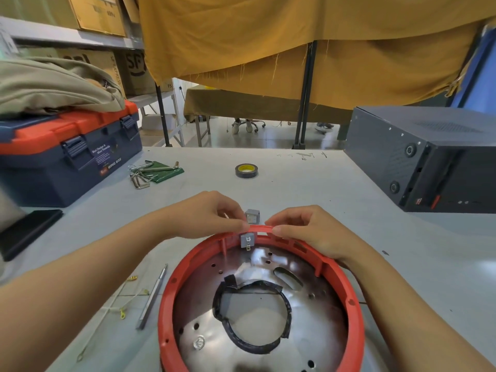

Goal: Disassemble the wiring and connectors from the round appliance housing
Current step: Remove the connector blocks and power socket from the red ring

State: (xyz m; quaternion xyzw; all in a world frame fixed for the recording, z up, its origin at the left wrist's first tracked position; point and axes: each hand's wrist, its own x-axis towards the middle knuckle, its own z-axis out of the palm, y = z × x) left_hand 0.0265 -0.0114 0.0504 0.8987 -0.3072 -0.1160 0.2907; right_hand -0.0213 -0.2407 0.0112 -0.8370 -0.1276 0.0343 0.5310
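Each grip is pinching the far rim of the housing [261,299]: left hand [214,214] at eleven o'clock, right hand [308,232] at one, fingers curled. The red housing is sitting on the grey surface [335,183]. A grey connector [247,239] is hanging inside the rim at twelve. Loose wires [118,307] are lying at nine.

Single head view, looking forward and down, close above table [308,178]
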